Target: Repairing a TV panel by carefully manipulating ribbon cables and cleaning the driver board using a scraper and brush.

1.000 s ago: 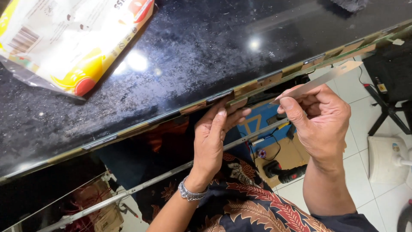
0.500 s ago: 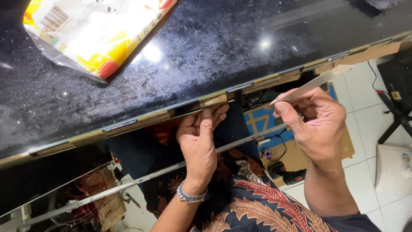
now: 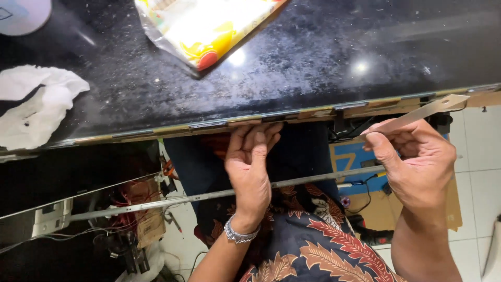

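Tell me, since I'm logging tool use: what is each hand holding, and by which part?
The right hand pinches the lower end of a thin pale strip. The left hand holds nothing; its fingertips press the dark panel's near edge.

Electronics repair workshop, dismantled flat screen panel (image 3: 313, 62), loose wiring (image 3: 125, 209), tiled floor (image 3: 482, 156)

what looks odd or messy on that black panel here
The black panel is dusty and smudged. A crumpled white tissue and a yellow plastic bag lie on it. Along its near edge, the right hand pulls up a thin pale strip, while the left hand presses the edge.
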